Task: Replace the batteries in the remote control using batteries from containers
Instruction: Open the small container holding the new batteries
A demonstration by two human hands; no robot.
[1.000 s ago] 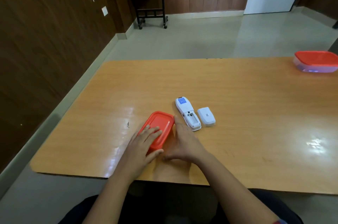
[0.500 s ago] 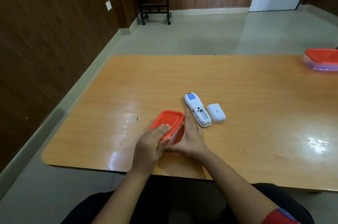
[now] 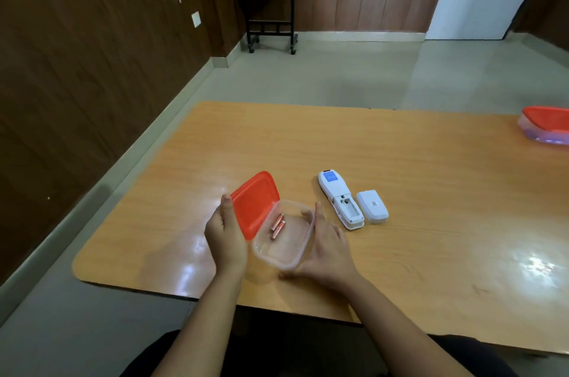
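Note:
A clear plastic container (image 3: 289, 256) sits on the wooden table (image 3: 431, 192) near the front edge. Two copper-coloured batteries (image 3: 277, 226) lie inside it. My left hand (image 3: 226, 238) holds its red lid (image 3: 254, 204), tilted up off the container's left side. My right hand (image 3: 328, 249) grips the container's right wall. The white remote control (image 3: 338, 199) lies face down just right of the container, its battery bay open and empty. Its white battery cover (image 3: 372, 205) lies beside it on the right.
A second clear container with a red lid (image 3: 546, 125) stands at the table's far right edge. Behind the table are a bare floor, a dark side table (image 3: 269, 7) with a small white pot, and wood-panelled walls.
The red lid has come off the container and is now tilted up in my left hand. The two batteries inside are now exposed. My right hand stays on the container's right side.

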